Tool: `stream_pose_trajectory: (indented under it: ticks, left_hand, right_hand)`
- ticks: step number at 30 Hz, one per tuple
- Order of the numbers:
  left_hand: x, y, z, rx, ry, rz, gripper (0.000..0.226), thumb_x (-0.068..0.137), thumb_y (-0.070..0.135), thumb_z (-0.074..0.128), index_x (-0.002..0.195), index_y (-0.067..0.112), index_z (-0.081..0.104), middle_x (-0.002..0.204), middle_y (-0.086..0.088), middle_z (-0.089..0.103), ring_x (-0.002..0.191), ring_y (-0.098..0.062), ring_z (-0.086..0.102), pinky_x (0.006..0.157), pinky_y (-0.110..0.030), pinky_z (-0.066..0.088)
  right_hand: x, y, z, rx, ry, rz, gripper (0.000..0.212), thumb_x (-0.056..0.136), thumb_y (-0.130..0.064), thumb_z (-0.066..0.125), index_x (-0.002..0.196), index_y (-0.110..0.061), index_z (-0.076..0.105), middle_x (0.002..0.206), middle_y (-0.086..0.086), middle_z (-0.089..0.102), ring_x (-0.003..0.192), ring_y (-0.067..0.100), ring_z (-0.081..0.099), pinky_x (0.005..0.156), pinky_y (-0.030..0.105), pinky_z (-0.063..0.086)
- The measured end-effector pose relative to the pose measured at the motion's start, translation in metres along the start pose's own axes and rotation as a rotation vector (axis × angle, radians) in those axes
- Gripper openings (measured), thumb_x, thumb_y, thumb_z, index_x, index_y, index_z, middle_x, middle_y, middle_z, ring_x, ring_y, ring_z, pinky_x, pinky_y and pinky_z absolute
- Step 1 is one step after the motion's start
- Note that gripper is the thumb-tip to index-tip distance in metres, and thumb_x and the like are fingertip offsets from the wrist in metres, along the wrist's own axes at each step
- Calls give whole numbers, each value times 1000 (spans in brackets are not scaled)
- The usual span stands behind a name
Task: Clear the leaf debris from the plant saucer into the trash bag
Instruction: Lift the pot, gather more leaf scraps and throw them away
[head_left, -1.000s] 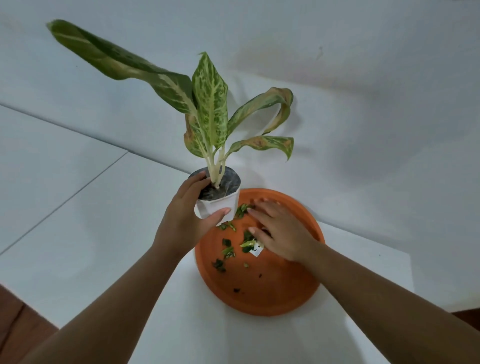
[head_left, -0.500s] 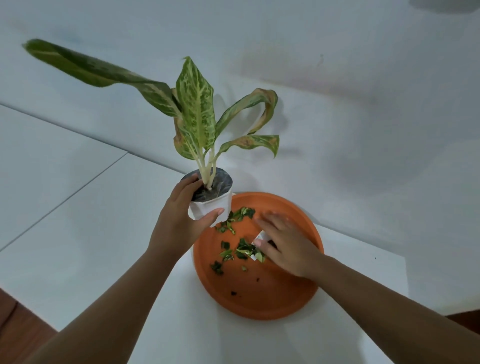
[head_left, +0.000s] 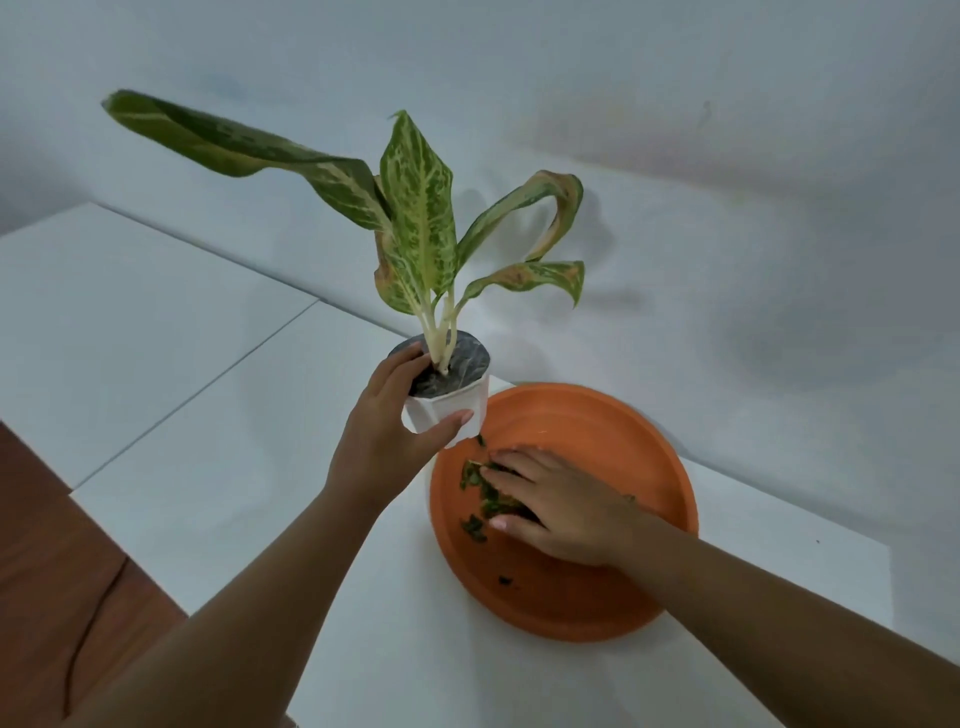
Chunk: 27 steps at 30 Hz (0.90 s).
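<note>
The left hand (head_left: 387, 441) is wrapped around a small white pot (head_left: 449, 410), fingers over the dark soil at the far rim and thumb pressed on the near wall, so the pot hangs clear of the white table (head_left: 208, 467) just off the upper-left edge of the orange saucer (head_left: 597, 597). The plant (head_left: 415, 228) stands nearly upright out of that grip, and its longest leaf reaches far out to the left, lying almost level above open tabletop. Left of the gripping hand the table runs bare to a seam and on to its near edge, beyond which brown floor (head_left: 47, 571) shows; behind the pot the pale wall (head_left: 675, 156) stands close. To the right of the pot, the right hand (head_left: 561, 512) lies palm down inside the saucer, fingers spread and pointing left, cupped loosely over a heap of green leaf debris (head_left: 480, 493) on the saucer's left side, near the rim. Whether any pieces are actually pinched under it cannot be told. A few scraps lie just outside the fingertips, one dark crumb sits apart nearer the front rim, and the saucer's right half is bare.
</note>
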<state>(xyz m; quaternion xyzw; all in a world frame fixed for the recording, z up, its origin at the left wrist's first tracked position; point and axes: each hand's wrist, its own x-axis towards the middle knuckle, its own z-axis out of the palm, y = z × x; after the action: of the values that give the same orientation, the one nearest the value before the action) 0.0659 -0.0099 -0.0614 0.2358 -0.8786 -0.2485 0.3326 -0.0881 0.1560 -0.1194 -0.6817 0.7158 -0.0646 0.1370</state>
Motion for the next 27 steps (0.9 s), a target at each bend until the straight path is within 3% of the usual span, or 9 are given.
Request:
stream_pose_trajectory:
  ticks: [5,11,14,17,21,24,27]
  left_hand:
    - [-4,0,-4,7,18,-11,69,74,35,81,133,13,53,142,1,50,131,-10,47,106,-29,45]
    - [-7,1,-10,13,54,-40,70,73,34,82,133,11,54,141,0,51,130,-10,47,104,-20,43]
    - [-10,0,-13,14,54,-35,70,73,32,82,133,11,53,142,0,51,131,-10,47,105,-26,45]
    - [-15,1,-11,7,39,-44,70,73,33,82,134,12,53,143,2,50,132,-10,46,105,-31,46]
    - [-16,3,-6,-7,22,-29,71,74,36,81,135,13,52,143,2,50,132,-10,45,105,-36,47]
    - [-12,6,-1,-23,14,-1,71,73,35,81,134,12,52,143,1,50,131,-11,47,105,-34,47]
    - [-8,8,6,-46,3,21,72,72,33,83,133,10,53,141,-1,52,130,-12,48,105,-32,46]
  right_hand:
    - [25,4,-4,15,20,77,65,95,-59,26,151,-28,14,161,-5,9,149,17,2,120,38,2]
    - [8,-18,3,-50,-31,-142,68,92,-62,25,148,-24,26,158,-4,23,148,17,11,120,37,4]
    - [-19,-17,-2,-15,0,-221,59,95,-59,28,145,-28,35,153,-8,34,144,9,21,121,32,12]
    - [-29,5,-4,47,95,-46,56,94,-60,26,145,-36,33,154,-10,31,147,11,15,121,41,13]
    - [-27,20,-2,78,16,339,65,90,-68,16,149,-42,7,162,-8,2,148,19,-11,120,47,-5]
    - [-42,-3,-1,124,-72,296,67,90,-68,21,149,-41,10,162,-6,1,148,18,-11,119,43,-6]
    - [-64,-30,-3,170,-122,188,65,89,-67,30,148,-41,18,160,-12,13,148,14,4,121,42,9]
